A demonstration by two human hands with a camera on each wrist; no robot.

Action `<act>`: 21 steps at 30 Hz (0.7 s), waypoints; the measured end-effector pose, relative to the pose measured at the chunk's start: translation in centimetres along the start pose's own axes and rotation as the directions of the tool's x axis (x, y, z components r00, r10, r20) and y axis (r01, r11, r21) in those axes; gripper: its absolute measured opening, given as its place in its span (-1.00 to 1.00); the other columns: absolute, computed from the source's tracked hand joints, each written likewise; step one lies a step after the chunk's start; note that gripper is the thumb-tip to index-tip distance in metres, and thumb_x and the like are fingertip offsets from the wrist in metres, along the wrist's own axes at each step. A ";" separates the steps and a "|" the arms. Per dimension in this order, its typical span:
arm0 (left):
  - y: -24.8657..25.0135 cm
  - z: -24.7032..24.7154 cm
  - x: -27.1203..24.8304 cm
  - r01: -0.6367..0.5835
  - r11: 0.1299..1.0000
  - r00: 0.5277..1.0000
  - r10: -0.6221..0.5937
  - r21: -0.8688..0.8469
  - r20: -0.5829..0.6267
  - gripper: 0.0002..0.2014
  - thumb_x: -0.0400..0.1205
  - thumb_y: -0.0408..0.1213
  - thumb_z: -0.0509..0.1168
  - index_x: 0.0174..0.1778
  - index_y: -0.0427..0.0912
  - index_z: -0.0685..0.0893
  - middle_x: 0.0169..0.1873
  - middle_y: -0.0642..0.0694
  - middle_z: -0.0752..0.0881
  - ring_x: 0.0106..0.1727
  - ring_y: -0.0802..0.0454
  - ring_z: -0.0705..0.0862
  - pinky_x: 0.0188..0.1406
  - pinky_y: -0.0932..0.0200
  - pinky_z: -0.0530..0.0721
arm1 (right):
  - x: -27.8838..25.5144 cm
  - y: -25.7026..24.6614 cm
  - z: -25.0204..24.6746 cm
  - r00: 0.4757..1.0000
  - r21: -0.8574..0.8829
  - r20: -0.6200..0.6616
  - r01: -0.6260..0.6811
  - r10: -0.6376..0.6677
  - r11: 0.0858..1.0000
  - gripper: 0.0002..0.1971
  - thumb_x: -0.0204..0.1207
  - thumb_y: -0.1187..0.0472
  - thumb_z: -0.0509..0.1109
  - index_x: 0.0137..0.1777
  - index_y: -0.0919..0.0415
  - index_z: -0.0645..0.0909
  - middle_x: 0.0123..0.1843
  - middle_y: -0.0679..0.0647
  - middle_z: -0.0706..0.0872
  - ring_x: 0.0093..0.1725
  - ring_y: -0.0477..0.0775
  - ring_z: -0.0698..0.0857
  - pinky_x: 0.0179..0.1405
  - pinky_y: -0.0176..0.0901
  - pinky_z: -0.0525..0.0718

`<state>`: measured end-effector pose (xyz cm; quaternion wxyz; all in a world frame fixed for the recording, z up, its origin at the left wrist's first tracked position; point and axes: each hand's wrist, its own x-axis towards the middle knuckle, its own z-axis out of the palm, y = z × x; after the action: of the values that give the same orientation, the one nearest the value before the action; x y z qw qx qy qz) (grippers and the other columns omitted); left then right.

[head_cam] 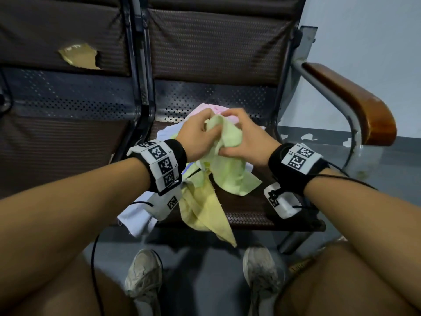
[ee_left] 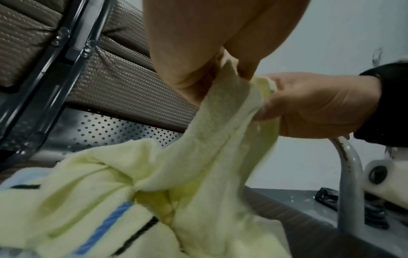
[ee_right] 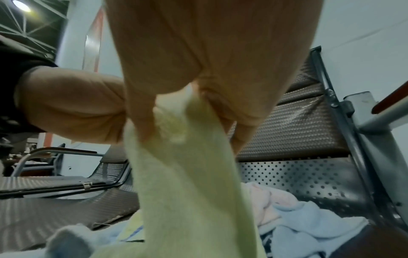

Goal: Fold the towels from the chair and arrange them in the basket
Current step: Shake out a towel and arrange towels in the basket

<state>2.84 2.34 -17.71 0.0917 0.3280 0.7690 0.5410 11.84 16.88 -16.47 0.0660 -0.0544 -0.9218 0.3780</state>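
Left hand and right hand are side by side above the chair seat, both bunched on the same pale green towel. The left hand's fingers curl round its top edge, thumb pressing in; the right hand's fingers and thumb pinch the cloth just beside them, knuckles nearly touching the left's. From the left wrist view the green towel runs taut up into both grips, and the right hand clamps it from the side. The rest of it drapes down onto the heap below. In that heap: a yellow towel spilling over the seat's front edge, a white towel hanging off to the left, a pink towel tucked behind the hands, and in the right wrist view a light blue towel lying beside the pink one. Out to the right, the chair's wooden armrest. Down below, two grey shoes on the floor.
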 end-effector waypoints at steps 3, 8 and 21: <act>0.1 0.4 0.2 0.015 0.999 0.998 -0.012 -0.044 0.067 -0.73 0.65 -0.05 0.39 -0.14 -0.13 0.48 -0.42 -0.24 0.61 -0.44 0.02 0.48 -0.46 0.15 0.44 | 0.0 -0.6 0.2 0.998 -0.188 0.046 0.060 -0.052 0.980 -0.93 0.55 0.33 0.33 -0.08 0.26 0.65 -0.20 0.10 0.70 -0.17 0.10 0.67 -0.17 -0.03 0.58; -0.5 0.1 0.8 -0.004 0.981 0.955 -0.055 0.196 0.292 -0.54 0.46 0.16 0.51 0.13 -0.05 0.68 -0.11 -0.08 0.78 -0.18 -0.01 0.70 -0.18 0.08 0.65 | -0.2 -0.7 -1.2 0.992 0.026 -0.123 0.031 -0.028 0.999 -0.75 0.49 0.45 0.18 -0.21 0.24 0.68 -0.29 0.11 0.68 -0.26 -0.05 0.59 -0.23 -0.12 0.54; -3.2 -0.4 2.4 -0.021 0.761 0.995 -0.045 0.648 0.085 -0.84 0.57 -0.33 0.25 -0.09 -0.15 0.76 -0.16 -0.15 0.75 0.02 -0.24 0.68 -0.11 0.05 0.58 | -1.4 5.4 -5.1 0.844 -0.036 -0.359 -0.439 0.399 0.898 -0.77 0.51 0.27 0.26 0.07 0.13 0.69 0.08 0.15 0.74 0.07 0.21 0.68 0.03 -0.09 0.61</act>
<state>-0.53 2.88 -19.94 0.0125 0.3600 0.9053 0.2253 14.35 24.00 -16.84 0.1380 -0.3233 -0.8821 0.3135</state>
